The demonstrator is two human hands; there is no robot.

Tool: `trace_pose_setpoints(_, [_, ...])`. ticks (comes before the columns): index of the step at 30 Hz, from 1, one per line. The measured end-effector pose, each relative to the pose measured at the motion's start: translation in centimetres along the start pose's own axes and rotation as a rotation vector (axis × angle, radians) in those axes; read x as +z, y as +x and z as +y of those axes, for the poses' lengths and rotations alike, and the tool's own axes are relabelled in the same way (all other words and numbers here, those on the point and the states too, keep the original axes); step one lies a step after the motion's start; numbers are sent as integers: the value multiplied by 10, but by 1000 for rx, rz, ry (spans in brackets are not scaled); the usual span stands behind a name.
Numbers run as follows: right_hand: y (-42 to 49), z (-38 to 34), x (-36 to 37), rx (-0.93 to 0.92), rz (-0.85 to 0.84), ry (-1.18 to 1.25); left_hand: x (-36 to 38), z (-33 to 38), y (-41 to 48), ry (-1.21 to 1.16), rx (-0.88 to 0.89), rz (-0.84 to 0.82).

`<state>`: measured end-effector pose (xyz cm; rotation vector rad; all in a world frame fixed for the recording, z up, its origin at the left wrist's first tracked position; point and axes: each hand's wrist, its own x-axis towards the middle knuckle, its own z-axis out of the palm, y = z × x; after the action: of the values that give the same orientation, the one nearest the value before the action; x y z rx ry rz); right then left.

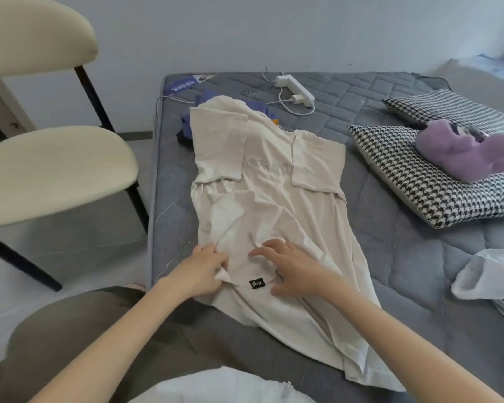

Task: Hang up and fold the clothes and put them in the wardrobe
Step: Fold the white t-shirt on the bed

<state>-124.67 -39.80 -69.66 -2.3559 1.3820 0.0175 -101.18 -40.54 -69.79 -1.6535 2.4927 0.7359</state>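
Since no wardrobe or hanger is in view and nothing sits folded in a finished stack, task looks early: one garment mid-fold, the rest not yet done. Grey quilted bed point(361, 257) carries everything. Cream T-shirt point(262, 205) lies spread lengthwise on it, near the left edge, both short sleeves already turned in over the chest at the far end, the body creased and bunched in the middle, the near end running past the hands toward the person. Probably the lengthwise fold is next, then putting it away. Blue garment point(205, 97) lies crumpled partly under the far end of the shirt, unfolded, so at least one more piece is left. Right hand point(291, 266) rests flat on the fabric, fingers spread and loose, grasping nothing. Left hand point(201, 269) pinches a small fold of the shirt's edge just beside the black label point(256, 283). The shirt looks like thin, soft cotton, limp, with faint raised lettering across the chest, unreadable.
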Motion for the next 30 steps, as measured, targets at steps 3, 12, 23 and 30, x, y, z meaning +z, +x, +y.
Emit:
trace_pose_setpoints(3, [0,-8,5,-7,120,-133,-14,-9,-11,-198,4,123])
trace_pose_setpoints(12, [9,-59,-15,6,248,250,-69,-36,-82,-500,-20,350])
trace_pose_setpoints(23, [19,-120,2,-81,-147,389,-67,-70,-152,-31,-157,29])
trace_pose_setpoints(30, [16,-113,2,26,-399,400,-58,-81,-150,34,-264,-223])
